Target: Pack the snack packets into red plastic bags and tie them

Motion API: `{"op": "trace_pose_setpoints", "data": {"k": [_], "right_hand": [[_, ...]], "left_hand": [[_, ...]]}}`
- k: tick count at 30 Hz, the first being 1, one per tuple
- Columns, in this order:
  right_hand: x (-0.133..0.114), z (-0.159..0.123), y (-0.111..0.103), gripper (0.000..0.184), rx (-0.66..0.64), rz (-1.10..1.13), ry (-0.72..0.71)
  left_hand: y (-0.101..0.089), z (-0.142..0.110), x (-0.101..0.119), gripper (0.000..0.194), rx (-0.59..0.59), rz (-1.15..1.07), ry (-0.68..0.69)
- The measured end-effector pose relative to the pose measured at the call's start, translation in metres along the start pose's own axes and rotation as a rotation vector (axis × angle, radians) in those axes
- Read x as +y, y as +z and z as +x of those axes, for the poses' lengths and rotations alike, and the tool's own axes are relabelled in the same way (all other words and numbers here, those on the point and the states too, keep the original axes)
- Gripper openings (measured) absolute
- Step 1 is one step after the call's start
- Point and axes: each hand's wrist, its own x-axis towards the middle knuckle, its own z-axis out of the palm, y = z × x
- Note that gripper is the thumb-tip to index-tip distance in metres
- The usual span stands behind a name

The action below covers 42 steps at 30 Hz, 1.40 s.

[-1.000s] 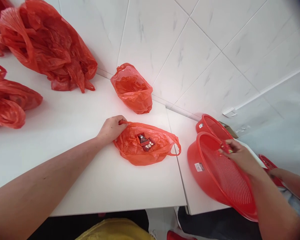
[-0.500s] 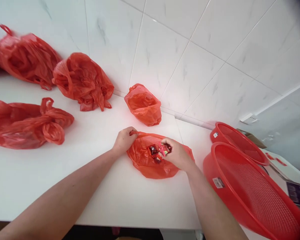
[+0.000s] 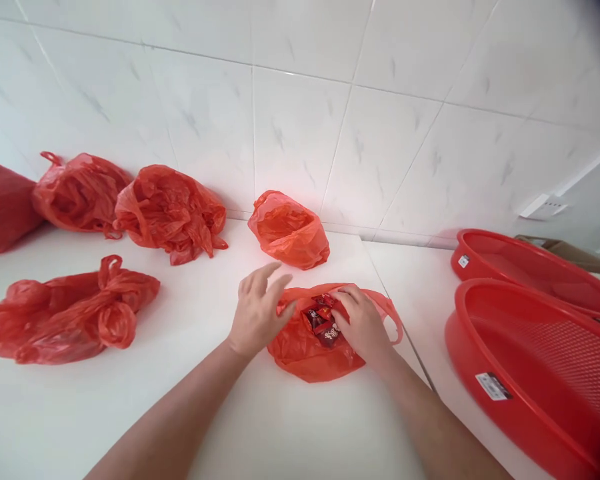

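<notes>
An orange-red plastic bag lies with its mouth open on the white table. Several small wrapped snack packets, dark red with some white lettering, rest inside it. My right hand reaches into the bag from the right. Its thumb and fingers are apart at the edge of the packets, and nothing shows gripped between them. Over the bag's left rim hovers my left hand, empty, fingers spread.
Behind the bag, a smaller red plastic bag stands against the tiled wall. Crumpled red bags sit to the left, with a knotted one nearer me. On the right are a large red plastic basket and another behind it.
My left hand has let go of the bag's rim and opened. My right hand has lowered the red packet among the others, where more packets now show. The view has tilted up.
</notes>
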Motion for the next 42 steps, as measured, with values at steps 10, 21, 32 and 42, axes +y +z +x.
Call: {"op": "trace_pose_setpoints", "data": {"k": [10,21,32,42], "right_hand": [[0.008,-0.005,0.007,0.02,-0.037,-0.01,0.041],[0.01,-0.006,0.02,0.019,-0.05,-0.018,0.02],[0.005,-0.003,0.028,0.018,-0.062,0.009,0.083],[-0.001,-0.006,0.006,0.025,0.141,0.342,0.283]], "left_hand": [[0.019,-0.013,0.031,0.025,-0.52,-0.234,0.28],[0.025,-0.016,0.008,0.039,-0.631,-0.277,-0.195],[0.026,-0.012,0.009,0.025,-0.576,-0.363,-0.387],[0.024,-0.01,0.007,0.02,-0.338,-0.718,-0.762]]}}
